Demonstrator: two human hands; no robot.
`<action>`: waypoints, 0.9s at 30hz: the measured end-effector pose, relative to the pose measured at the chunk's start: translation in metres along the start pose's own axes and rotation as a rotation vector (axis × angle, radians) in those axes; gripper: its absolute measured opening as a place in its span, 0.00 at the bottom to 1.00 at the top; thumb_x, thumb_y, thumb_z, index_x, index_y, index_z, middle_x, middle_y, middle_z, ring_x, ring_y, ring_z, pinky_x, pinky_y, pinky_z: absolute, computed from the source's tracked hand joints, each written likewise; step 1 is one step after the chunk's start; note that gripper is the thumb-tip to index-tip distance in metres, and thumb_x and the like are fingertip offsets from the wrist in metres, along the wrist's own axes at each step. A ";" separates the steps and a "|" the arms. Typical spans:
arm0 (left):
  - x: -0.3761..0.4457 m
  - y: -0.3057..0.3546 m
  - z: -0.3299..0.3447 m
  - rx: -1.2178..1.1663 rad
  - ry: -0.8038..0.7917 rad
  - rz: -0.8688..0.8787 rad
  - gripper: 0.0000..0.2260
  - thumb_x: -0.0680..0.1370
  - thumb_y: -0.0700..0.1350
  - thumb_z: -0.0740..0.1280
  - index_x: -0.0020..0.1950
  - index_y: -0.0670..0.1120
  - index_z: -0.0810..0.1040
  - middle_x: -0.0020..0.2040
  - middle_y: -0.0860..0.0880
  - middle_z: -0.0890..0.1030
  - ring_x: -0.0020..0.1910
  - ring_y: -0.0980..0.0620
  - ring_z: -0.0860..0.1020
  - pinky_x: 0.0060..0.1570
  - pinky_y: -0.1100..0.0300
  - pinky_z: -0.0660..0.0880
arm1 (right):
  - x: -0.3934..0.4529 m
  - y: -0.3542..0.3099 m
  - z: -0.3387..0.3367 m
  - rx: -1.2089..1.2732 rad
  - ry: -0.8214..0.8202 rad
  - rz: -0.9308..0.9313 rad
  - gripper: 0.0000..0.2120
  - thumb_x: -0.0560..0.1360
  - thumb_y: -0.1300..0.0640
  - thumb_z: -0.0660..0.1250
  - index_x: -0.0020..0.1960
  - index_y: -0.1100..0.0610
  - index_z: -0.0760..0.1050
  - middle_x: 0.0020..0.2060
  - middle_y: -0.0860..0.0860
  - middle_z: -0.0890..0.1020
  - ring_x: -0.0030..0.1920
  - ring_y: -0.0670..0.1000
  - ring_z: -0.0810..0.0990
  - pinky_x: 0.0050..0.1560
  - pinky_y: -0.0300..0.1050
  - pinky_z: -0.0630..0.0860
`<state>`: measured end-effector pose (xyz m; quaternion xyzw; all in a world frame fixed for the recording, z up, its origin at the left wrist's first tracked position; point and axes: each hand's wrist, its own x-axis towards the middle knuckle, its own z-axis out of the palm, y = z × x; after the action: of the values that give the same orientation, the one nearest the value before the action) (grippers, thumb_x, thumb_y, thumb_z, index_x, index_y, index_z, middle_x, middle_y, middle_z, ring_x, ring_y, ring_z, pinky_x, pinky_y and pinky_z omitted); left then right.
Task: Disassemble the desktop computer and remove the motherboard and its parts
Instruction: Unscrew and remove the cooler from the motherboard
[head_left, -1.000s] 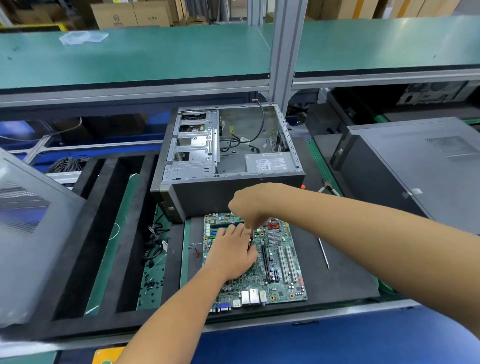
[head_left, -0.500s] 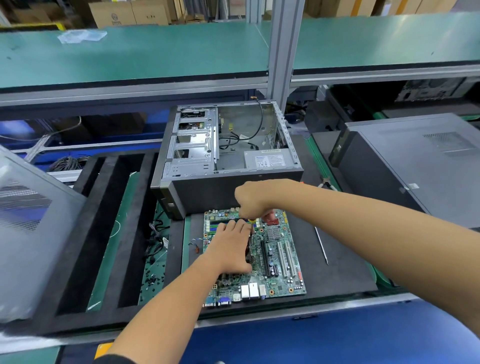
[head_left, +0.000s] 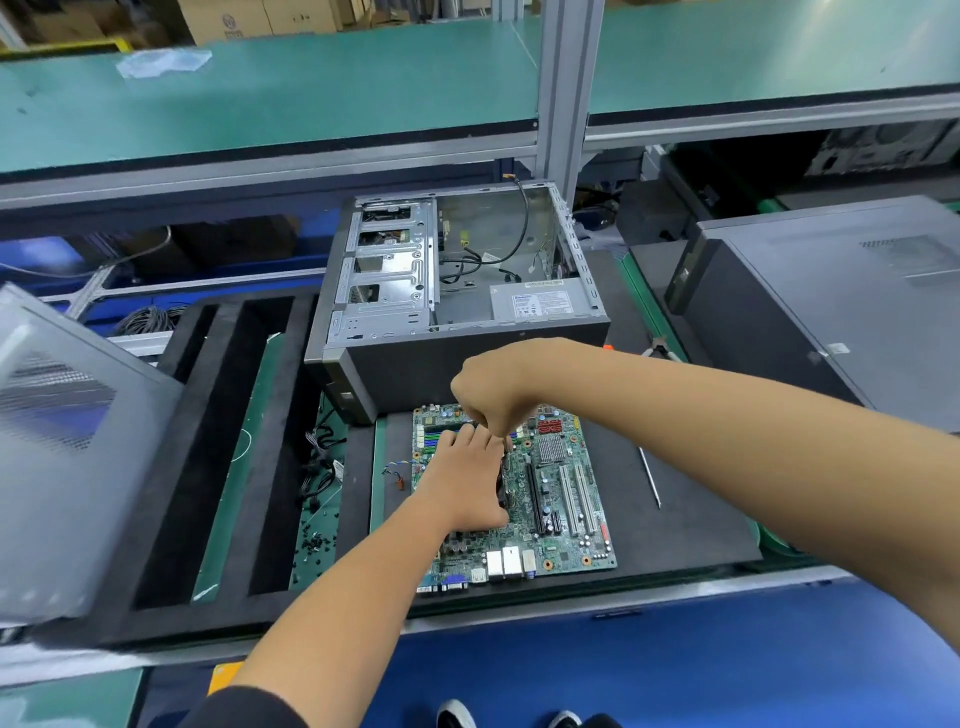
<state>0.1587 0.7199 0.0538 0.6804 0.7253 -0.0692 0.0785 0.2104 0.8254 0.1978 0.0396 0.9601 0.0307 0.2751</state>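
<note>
The green motherboard (head_left: 566, 499) lies flat on a black foam mat (head_left: 691, 525), in front of the opened computer case (head_left: 457, 358). My left hand (head_left: 467, 483) rests palm down with straight fingers on a black cooler (head_left: 502, 491) on the board's left half, hiding most of it. My right hand (head_left: 488, 395) reaches in from the right. Its fingers curl down at the cooler's far edge, beside the memory slots (head_left: 431, 441), just past my left fingertips. What they pinch is hidden.
A slim screwdriver (head_left: 650, 478) lies on the mat right of the board. Loose cables (head_left: 318, 467) and black screws (head_left: 311, 545) sit to its left. A grey side panel (head_left: 62, 441) leans at far left, another computer (head_left: 831, 301) stands at right, pliers (head_left: 660, 345) behind my arm.
My right hand has shifted slightly over the board's far edge and come down against my left fingertips. My left hand stays on the cooler.
</note>
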 end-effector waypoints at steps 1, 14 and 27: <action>0.001 0.000 0.000 0.000 -0.004 -0.004 0.33 0.65 0.60 0.67 0.65 0.46 0.65 0.60 0.48 0.67 0.59 0.47 0.64 0.57 0.51 0.61 | 0.000 0.001 0.000 0.024 0.000 0.023 0.07 0.66 0.65 0.62 0.31 0.62 0.75 0.32 0.62 0.81 0.31 0.54 0.70 0.31 0.45 0.68; 0.001 -0.002 0.006 -0.028 0.095 0.031 0.33 0.67 0.75 0.61 0.48 0.45 0.74 0.55 0.44 0.73 0.54 0.45 0.65 0.54 0.49 0.61 | -0.012 0.002 0.005 0.248 -0.074 -0.001 0.08 0.71 0.57 0.67 0.39 0.61 0.81 0.30 0.55 0.83 0.29 0.51 0.79 0.31 0.40 0.74; 0.001 -0.001 0.012 0.022 0.159 0.003 0.31 0.72 0.69 0.58 0.62 0.45 0.70 0.59 0.46 0.72 0.54 0.46 0.67 0.55 0.50 0.63 | -0.019 0.002 0.021 0.200 0.026 0.009 0.13 0.69 0.58 0.67 0.27 0.58 0.70 0.22 0.51 0.74 0.25 0.51 0.69 0.27 0.40 0.63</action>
<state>0.1581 0.7180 0.0423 0.6856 0.7275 -0.0227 0.0133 0.2379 0.8264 0.1908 0.0707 0.9616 -0.0634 0.2573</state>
